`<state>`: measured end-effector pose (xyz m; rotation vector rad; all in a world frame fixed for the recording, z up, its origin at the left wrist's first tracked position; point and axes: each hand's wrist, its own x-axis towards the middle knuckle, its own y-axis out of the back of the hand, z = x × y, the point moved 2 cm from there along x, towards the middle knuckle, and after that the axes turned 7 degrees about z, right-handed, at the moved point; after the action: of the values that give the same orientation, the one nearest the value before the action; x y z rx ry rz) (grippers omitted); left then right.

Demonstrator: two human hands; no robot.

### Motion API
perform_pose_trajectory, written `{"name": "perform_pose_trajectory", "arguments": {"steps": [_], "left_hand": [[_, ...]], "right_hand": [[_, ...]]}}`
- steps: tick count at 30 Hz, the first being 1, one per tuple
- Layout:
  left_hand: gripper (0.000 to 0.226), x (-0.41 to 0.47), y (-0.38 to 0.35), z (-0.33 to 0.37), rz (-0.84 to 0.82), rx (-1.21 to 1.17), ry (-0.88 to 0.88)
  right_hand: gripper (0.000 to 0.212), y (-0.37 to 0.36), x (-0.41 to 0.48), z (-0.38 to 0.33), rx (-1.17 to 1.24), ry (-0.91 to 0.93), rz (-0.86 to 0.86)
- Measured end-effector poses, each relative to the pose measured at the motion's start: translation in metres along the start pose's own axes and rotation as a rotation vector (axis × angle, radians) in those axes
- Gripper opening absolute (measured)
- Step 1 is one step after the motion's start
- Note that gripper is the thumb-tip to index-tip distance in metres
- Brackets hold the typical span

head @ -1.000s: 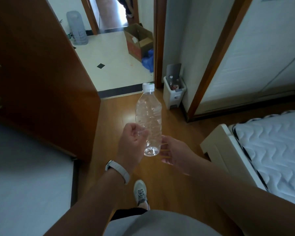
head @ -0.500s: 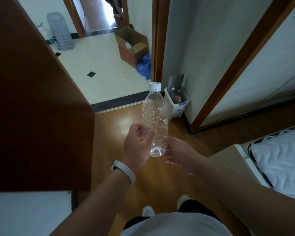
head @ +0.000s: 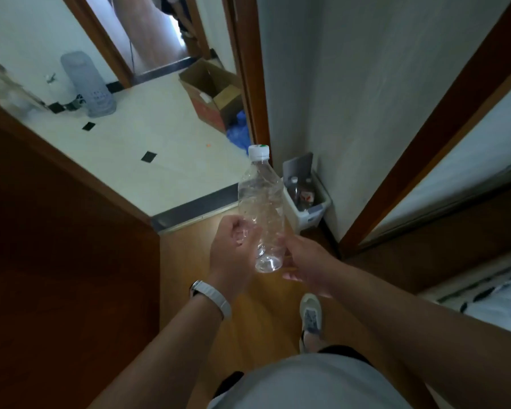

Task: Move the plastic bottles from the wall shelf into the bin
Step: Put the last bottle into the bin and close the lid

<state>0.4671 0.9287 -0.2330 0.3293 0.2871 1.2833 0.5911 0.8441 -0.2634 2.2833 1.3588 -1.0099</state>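
Note:
A clear, empty plastic bottle with a white cap stands upright in front of me at mid-frame. My left hand grips its lower part from the left, fingers curled round it. My right hand is at the bottle's base on the right, its fingers extended and touching the bottle. Just beyond the bottle, on the floor by the wall corner, stands a small white bin with its lid up. Bottles lie inside the bin.
A dark brown door stands open on my left. The doorway leads to a tiled room with a cardboard box and a blue bag. A bed's edge is at the right. My shoe is on the wooden floor.
I have walked closer to the bin, which now sits right behind the bottle. Both hands have kept their hold and position on the bottle.

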Motion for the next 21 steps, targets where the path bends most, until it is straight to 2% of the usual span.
{"name": "perform_pose_trajectory", "arguments": {"steps": [7, 10, 14, 19, 21], "left_hand": [[0.012, 0.077, -0.064, 0.041, -0.031, -0.046, 0.074], [0.013, 0.111, -0.078, 0.042, -0.072, -0.022, 0.061], [0.014, 0.155, -0.096, 0.035, -0.143, 0.003, 0.058], [0.015, 0.214, -0.126, 0.019, -0.269, 0.006, 0.062], [0.015, 0.242, -0.138, 0.006, -0.32, 0.012, 0.072]], "right_hand": [[0.021, 0.048, 0.068, -0.07, 0.017, -0.013, 0.048], [0.025, 0.055, 0.091, -0.083, 0.011, -0.015, 0.034], [0.021, 0.06, 0.127, -0.101, 0.044, -0.039, 0.097], [0.047, 0.062, 0.177, -0.119, 0.015, -0.096, 0.176], [0.046, 0.063, 0.2, -0.124, 0.029, -0.133, 0.245]]}}
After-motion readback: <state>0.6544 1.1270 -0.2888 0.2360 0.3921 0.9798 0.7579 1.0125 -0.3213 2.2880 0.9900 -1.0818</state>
